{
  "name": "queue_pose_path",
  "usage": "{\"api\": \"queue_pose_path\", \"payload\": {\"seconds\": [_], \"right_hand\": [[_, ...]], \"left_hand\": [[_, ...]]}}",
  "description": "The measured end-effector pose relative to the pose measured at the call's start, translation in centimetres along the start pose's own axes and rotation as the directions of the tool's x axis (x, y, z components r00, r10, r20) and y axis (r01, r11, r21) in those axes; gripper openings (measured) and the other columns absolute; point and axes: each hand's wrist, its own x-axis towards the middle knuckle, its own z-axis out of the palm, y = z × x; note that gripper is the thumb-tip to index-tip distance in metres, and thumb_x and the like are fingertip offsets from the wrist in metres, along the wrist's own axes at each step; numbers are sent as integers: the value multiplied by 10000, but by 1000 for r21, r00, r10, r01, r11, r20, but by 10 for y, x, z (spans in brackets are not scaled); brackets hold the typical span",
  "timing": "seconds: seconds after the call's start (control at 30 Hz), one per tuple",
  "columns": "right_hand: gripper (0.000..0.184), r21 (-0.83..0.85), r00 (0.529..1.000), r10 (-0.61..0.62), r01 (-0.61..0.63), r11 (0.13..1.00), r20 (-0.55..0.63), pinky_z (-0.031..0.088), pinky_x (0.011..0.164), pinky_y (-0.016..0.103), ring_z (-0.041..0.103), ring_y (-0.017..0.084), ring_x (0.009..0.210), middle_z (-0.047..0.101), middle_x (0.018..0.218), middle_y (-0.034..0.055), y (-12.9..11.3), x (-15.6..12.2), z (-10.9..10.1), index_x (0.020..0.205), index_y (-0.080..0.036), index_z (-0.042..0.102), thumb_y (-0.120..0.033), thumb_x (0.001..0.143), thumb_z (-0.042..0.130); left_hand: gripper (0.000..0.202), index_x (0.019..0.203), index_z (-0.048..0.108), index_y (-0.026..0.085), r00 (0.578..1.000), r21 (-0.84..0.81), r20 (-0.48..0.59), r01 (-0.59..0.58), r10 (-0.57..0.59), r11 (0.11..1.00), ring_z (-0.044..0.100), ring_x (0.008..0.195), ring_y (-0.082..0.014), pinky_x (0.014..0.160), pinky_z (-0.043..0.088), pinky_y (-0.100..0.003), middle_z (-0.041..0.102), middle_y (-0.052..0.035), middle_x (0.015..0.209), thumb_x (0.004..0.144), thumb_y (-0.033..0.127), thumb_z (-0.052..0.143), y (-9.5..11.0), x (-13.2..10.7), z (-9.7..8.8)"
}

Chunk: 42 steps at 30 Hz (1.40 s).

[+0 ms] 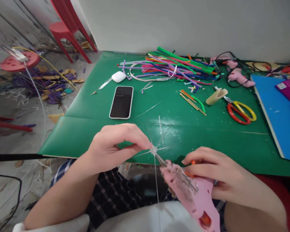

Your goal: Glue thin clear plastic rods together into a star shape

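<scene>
My left hand (116, 145) pinches a small star-shaped bundle of thin clear strands (155, 149) just in front of the near edge of the green mat (91, 129). My right hand (215, 175) is wrapped round a pink glue gun (190, 193), a finger on its orange trigger. The gun's metal nozzle touches the centre of the strands. Both hands hover over my lap, at the mat's edge.
On the mat lie a black phone (121, 102), a white earbud case (118, 76), a heap of coloured sticks (174, 66), red-yellow scissors (240, 111), a beige tube (216, 96) and more pink glue guns (240, 77). A blue board (277, 112) lies right. Red chairs (67, 29) and floor litter are left.
</scene>
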Motion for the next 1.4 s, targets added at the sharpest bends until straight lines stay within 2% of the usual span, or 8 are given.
{"api": "queue_pose_path", "payload": {"seconds": [0.43, 0.9, 1.1, 1.4], "right_hand": [[239, 16, 997, -37, 38, 999, -67, 490, 750, 257, 611, 143, 887, 638, 1007, 46, -3, -1, -2, 1087, -269, 600, -372, 875, 560], [231, 35, 998, -48, 49, 998, -30, 477, 766, 254, 601, 135, 897, 631, 1010, 47, -3, 0, 0, 1093, -257, 594, -342, 881, 555], [246, 50, 998, -42, 44, 998, -35, 476, 776, 271, 599, 147, 914, 622, 1032, 55, -3, -2, 1, 1117, -269, 574, -343, 883, 554], [233, 30, 996, -54, 56, 998, -67, 479, 755, 234, 600, 129, 885, 629, 1001, 30, -3, -1, -3, 1086, -269, 584, -346, 866, 579]], "left_hand": [[214, 959, 675, 151, 997, 24, 61, -55, 53, 998, 662, 768, -158, 672, 556, -283, 714, -73, 812, 816, 23, 579, 2, 2, -3], [235, 957, 676, 111, 996, -2, 56, -75, 75, 997, 660, 778, -160, 679, 551, -282, 710, -91, 819, 788, -27, 588, 2, 2, -2], [246, 963, 676, 124, 996, 3, 61, -70, 70, 998, 657, 777, -158, 682, 552, -286, 709, -85, 820, 794, -26, 581, 2, 1, -3], [235, 976, 675, 154, 997, 21, 56, -62, 60, 998, 659, 773, -153, 673, 558, -278, 715, -72, 826, 818, 12, 575, 1, 1, -3]]}}
